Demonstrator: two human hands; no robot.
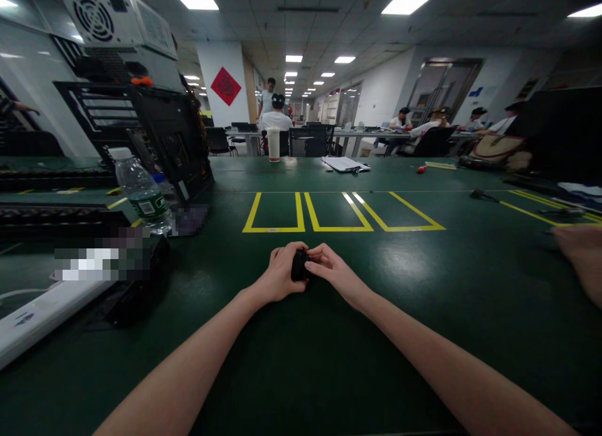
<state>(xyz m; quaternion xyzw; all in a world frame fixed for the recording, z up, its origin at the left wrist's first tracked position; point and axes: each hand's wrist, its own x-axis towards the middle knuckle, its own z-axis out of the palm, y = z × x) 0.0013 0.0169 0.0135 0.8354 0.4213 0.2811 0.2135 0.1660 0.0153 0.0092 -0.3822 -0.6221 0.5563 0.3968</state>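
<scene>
Between my hands is a small, dark, blocky object point(299, 266), too dark for me to make out its kind. My left hand point(281, 271) is wrapped round its left side, with the thumb low and the fingers over the top. The fingertips of my right hand point(329, 264) press on its right side, thumb and forefinger close together. Both hands are low over the green tabletop point(301, 354), nearer to me than the yellow tape outlines point(308, 230).
At left stand a water bottle point(143, 194), a white power strip point(56, 310) and a dark computer case point(164, 128) with a power supply point(117, 22) on top. Farther back are a white cup point(273, 145) and a clipboard point(345, 164). Another person's hand point(580, 254) reaches in at right.
</scene>
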